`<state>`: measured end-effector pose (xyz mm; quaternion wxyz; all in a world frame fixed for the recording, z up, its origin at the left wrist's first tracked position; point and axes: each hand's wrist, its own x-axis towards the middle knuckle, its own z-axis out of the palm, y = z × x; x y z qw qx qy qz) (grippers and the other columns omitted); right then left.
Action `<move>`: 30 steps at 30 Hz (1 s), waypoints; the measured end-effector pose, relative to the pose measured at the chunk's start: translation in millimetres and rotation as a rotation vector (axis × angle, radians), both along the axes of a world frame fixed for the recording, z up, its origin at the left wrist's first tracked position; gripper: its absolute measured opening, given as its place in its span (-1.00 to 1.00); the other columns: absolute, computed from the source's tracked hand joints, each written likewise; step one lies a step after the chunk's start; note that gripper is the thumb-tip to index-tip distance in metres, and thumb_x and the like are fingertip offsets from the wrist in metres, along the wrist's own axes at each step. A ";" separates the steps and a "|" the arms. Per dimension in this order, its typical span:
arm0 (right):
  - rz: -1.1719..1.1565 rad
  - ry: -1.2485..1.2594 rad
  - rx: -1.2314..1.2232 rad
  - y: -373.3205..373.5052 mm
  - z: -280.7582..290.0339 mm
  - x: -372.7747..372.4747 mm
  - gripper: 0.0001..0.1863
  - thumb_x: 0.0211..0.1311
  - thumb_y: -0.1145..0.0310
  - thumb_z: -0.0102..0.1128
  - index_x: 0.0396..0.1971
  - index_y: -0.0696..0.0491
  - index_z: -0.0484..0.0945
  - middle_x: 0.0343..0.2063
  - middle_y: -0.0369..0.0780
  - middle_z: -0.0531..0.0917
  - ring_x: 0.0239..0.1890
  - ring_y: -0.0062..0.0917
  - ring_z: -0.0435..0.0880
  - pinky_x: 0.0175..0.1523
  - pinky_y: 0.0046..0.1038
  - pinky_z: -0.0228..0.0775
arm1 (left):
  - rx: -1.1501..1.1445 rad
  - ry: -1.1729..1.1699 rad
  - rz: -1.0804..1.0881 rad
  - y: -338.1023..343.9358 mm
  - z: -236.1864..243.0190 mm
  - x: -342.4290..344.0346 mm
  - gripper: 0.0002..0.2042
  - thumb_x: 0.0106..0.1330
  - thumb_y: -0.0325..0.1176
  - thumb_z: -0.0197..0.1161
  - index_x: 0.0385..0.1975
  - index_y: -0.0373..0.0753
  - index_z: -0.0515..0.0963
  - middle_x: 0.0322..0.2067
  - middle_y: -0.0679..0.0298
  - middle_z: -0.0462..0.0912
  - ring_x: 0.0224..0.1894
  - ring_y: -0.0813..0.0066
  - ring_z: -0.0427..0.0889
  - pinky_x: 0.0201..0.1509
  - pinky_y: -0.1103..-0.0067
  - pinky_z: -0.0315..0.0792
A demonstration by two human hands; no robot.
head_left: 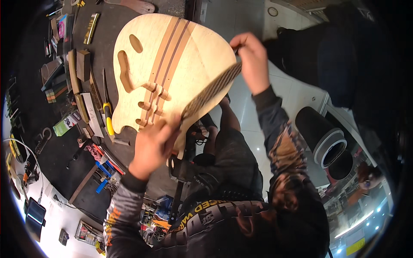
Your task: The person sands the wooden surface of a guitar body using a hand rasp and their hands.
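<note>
A pale wooden electric guitar body (195,60) with dark and tan stripes down its middle and several routed cavities lies on the workbench, its right edge reaching out past the bench toward me. A long, dark, diagonally patterned rasp (211,89) lies slantwise along that right edge. Closed at its lower left end is my left hand (155,139), slightly blurred, beside the neck end of the body. My right hand (254,62) grips the other end, just off the body's upper right rim. Fingers hide both ends of the rasp.
The dark workbench (165,6) holds a yellow-handled tool (107,117), wooden blocks (83,64), a green-and-white packet (66,124) and blue-handled tools (102,185) left of the body. A phone (35,218) lies at lower left. A dark cylinder with a pale rim (320,137) stands at right.
</note>
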<state>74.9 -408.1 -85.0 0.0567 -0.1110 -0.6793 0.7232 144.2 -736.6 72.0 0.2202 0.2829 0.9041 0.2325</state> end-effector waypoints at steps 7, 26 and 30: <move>-0.292 0.116 0.142 89.9 -45.3 -96.7 -0.68 0.32 0.70 -0.09 -0.06 0.08 0.56 -0.31 -0.27 0.56 -0.27 -0.51 0.52 -0.09 -0.45 0.44 | -0.007 0.191 -0.004 84.3 -21.8 -73.9 -0.59 0.50 -0.38 0.43 0.33 -0.08 0.68 -0.35 0.15 0.74 -0.40 0.10 0.77 -0.33 0.26 0.60; -0.158 0.134 0.296 27.9 -21.2 -39.0 -0.59 0.22 0.74 -0.11 0.01 0.10 0.51 -0.14 -0.24 0.59 -0.11 -0.52 0.57 0.12 -0.45 0.50 | -0.061 0.098 0.007 28.2 -13.2 -26.4 -0.53 0.42 -0.41 0.50 0.34 -0.08 0.68 -0.35 0.14 0.76 -0.40 0.09 0.78 -0.33 0.28 0.59; -0.226 0.006 0.238 -11.6 1.5 5.6 -0.67 0.28 0.78 -0.11 -0.11 0.07 0.49 -0.21 -0.23 0.54 -0.13 -0.46 0.54 0.07 -0.44 0.46 | -0.060 0.041 -0.020 2.2 13.5 -0.5 -0.49 0.38 -0.44 0.53 0.35 -0.10 0.68 -0.43 0.14 0.67 -0.49 0.13 0.70 -0.39 0.27 0.53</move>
